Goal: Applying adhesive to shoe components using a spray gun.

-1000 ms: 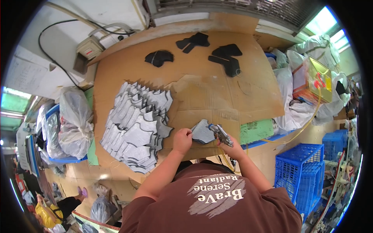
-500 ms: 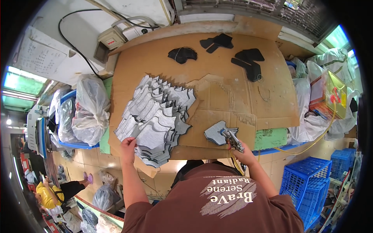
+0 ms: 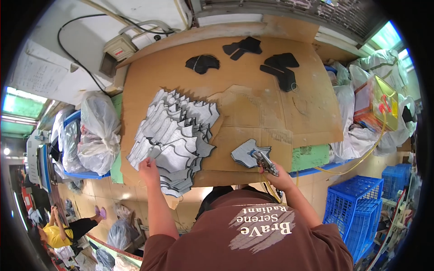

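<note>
Rows of overlapping grey cut pieces (image 3: pixel 174 131) with dark edges lie fanned across the left of the cardboard-covered table. At their near left edge my left hand (image 3: pixel 148 171) is closed, thumb and fingertips pinching the edge of a grey piece. My right hand (image 3: pixel 282 179) is wrapped round a metal spray gun (image 3: pixel 269 167) with a hose running down from it. The gun's blue nozzle is over a small stack of grey cut pieces (image 3: pixel 243 152), right of the fan; whether it touches them I cannot tell.
Black cut pieces (image 3: pixel 202 63) lie in several groups along the table's far side. Bagged goods (image 3: pixel 99 135) stand at the left. On the right are an open tin (image 3: pixel 388 97) with a yellow hose and blue crates (image 3: pixel 355 203). A person in yellow (image 3: pixel 58 235) is at lower left.
The whole view has shifted slightly, so the table sits further left. Both hands keep nearly the same places against the pieces. The person in yellow has moved their arms.
</note>
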